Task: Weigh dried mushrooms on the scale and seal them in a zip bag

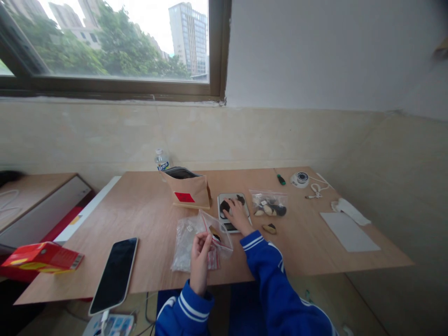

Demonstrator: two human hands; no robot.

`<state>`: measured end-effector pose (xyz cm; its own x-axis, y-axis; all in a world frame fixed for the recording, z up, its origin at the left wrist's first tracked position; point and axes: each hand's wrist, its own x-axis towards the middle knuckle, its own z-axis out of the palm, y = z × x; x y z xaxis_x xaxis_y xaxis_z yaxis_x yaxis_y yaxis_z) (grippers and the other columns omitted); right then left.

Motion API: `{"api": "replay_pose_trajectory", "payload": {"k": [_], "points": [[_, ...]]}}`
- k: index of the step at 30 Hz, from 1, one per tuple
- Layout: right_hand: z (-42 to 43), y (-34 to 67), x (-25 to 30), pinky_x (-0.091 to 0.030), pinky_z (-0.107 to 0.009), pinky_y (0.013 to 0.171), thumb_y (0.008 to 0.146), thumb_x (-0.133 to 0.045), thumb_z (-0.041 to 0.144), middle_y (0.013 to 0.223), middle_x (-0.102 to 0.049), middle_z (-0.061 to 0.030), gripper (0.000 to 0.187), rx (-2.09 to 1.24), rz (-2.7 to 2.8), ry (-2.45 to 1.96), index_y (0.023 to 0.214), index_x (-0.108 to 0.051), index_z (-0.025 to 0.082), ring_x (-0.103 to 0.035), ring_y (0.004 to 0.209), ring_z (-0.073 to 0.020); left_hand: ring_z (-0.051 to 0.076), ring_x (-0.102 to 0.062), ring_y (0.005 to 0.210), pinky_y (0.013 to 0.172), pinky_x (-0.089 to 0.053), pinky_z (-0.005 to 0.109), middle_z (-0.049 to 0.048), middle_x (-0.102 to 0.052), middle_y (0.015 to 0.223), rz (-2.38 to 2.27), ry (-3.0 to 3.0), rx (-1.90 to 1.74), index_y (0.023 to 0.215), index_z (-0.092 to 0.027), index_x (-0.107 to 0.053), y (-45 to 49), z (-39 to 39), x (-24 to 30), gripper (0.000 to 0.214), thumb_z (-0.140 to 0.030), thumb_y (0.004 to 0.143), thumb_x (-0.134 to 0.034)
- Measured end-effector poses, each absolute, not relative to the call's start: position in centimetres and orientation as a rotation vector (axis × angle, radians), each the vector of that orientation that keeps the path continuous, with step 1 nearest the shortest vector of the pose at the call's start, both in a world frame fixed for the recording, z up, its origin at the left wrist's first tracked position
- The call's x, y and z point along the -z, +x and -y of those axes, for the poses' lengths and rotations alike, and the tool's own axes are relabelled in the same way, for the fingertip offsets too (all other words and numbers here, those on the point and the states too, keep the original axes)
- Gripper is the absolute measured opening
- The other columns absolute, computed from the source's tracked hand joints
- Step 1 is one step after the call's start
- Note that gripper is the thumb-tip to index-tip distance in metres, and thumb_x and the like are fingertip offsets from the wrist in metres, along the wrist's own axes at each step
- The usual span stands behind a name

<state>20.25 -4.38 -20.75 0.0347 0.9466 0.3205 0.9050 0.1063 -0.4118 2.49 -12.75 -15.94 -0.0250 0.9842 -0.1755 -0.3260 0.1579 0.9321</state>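
At lower centre my left hand (pixel 200 256) pinches one open clear bag (pixel 217 235); my right hand (pixel 238 215) rests spread on one scale (pixel 234 210), over perhaps two dark pieces (pixel 226 205).

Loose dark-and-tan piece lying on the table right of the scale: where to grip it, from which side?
Pinch the loose piece across its short width, from above. It lies flat and alone on the table, clear all round. Come from the near right: the right hand on the scale crowds its left, the filled bag sits behind.
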Motion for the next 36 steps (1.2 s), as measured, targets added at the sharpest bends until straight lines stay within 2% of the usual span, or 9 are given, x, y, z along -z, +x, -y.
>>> {"api": "replay_pose_trajectory", "payload": {"k": [4, 8, 14, 16, 20, 23, 26, 31, 36], "points": [[4.4, 20.5, 20.8, -0.042, -0.044, 0.089, 0.082, -0.054, 0.024, 0.109, -0.057, -0.0128, 0.043, -0.115, 1.835, -1.758, 0.125, -0.051, 0.017, -0.050, 0.101, -0.0267, 0.011, -0.056, 0.064, 0.060, -0.045, 0.023, -0.0015, -0.059, 0.071, -1.077, 0.813, -1.258, 0.079, -0.017, -0.057, 2.4, 12.8, 16.0, 0.033, -0.042, 0.064, -0.071], [4.7, 21.0, 20.4, -0.043, -0.043, 0.088, 0.078, -0.058, 0.024, 0.102, -0.060, -0.0117, 0.039, -0.260, 1.635, -1.634, 0.116, -0.056, 0.016, -0.054, 0.097, -0.0252, 0.010, -0.054, 0.059, 0.057, -0.044, 0.023, -0.0022, -0.058, 0.067, -1.084, 0.808, -1.248, 0.079, -0.016, -0.056, 2.2, 12.8, 16.0, 0.033, -0.042, 0.063, -0.071], [7.5, 19.6, 14.6, -0.050, -0.034, 0.078, 0.078, -0.060, 0.042, 0.100, -0.064, -0.0074, 0.047, -0.854, 1.070, -1.245, 0.118, -0.052, 0.019, -0.061, 0.088, -0.0189, 0.011, -0.054, 0.058, 0.057, -0.044, 0.024, -0.0024, -0.058, 0.067, -1.066, 0.816, -1.232, 0.077, -0.017, -0.056, 2.3, 12.7, 16.0, 0.034, -0.043, 0.062, -0.071], [8.8, 18.8, 12.1, -0.051, -0.030, 0.074, 0.078, -0.060, 0.043, 0.097, -0.064, -0.0051, 0.046, -1.058, 1.063, -1.133, 0.118, -0.052, 0.021, -0.061, 0.086, -0.0171, 0.010, -0.054, 0.059, 0.059, -0.044, 0.024, -0.0025, -0.057, 0.069, -1.056, 0.822, -1.243, 0.076, -0.017, -0.056, 2.5, 12.7, 16.1, 0.034, -0.044, 0.062, -0.072], [10.7, 17.7, 9.7, -0.049, -0.026, 0.064, 0.076, -0.064, 0.043, 0.074, -0.062, 0.0003, 0.046, -1.250, 1.269, -1.155, 0.115, -0.055, 0.021, -0.059, 0.070, -0.0134, 0.011, -0.054, 0.067, 0.064, -0.046, 0.023, -0.0022, -0.057, 0.074, -1.024, 0.814, -1.262, 0.079, -0.018, -0.055, 2.7, 12.8, 16.5, 0.035, -0.044, 0.064, -0.071], [11.3, 17.3, 9.6, -0.047, -0.025, 0.062, 0.077, -0.062, 0.042, 0.074, -0.061, 0.0003, 0.045, -1.179, 1.491, -1.268, 0.116, -0.055, 0.020, -0.056, 0.066, -0.0125, 0.011, -0.055, 0.069, 0.064, -0.046, 0.023, -0.0019, -0.056, 0.076, -1.000, 0.814, -1.245, 0.082, -0.018, -0.054, 2.7, 13.1, 16.7, 0.033, -0.044, 0.067, -0.069], [11.5, 17.1, 9.6, -0.047, -0.026, 0.066, 0.080, -0.060, 0.039, 0.088, -0.063, -0.0025, 0.041, -0.950, 1.643, -1.390, 0.118, -0.056, 0.023, -0.056, 0.074, -0.0136, 0.012, -0.056, 0.070, 0.065, -0.047, 0.025, -0.0018, -0.057, 0.077, -0.984, 0.812, -1.225, 0.083, -0.019, -0.053, 2.5, 13.3, 16.7, 0.032, -0.043, 0.069, -0.068], [11.5, 16.5, 8.9, -0.044, -0.035, 0.086, 0.081, -0.058, 0.028, 0.106, -0.059, -0.0043, 0.041, -0.572, 1.787, -1.424, 0.121, -0.054, 0.028, -0.055, 0.094, -0.0185, 0.012, -0.057, 0.069, 0.066, -0.050, 0.027, -0.0023, -0.056, 0.076, -0.973, 0.798, -1.236, 0.082, -0.019, -0.052, 2.2, 13.4, 16.1, 0.033, -0.043, 0.068, -0.069], [11.1, 16.0, 9.2, -0.040, -0.036, 0.095, 0.080, -0.056, 0.018, 0.114, -0.057, -0.0038, 0.052, -0.559, 2.054, -1.284, 0.130, -0.046, 0.031, -0.051, 0.106, -0.0200, 0.012, -0.059, 0.068, 0.068, -0.051, 0.029, -0.0016, -0.057, 0.078, -0.981, 0.818, -1.269, 0.083, -0.018, -0.051, 1.9, 13.4, 16.1, 0.033, -0.043, 0.069, -0.068]]}}
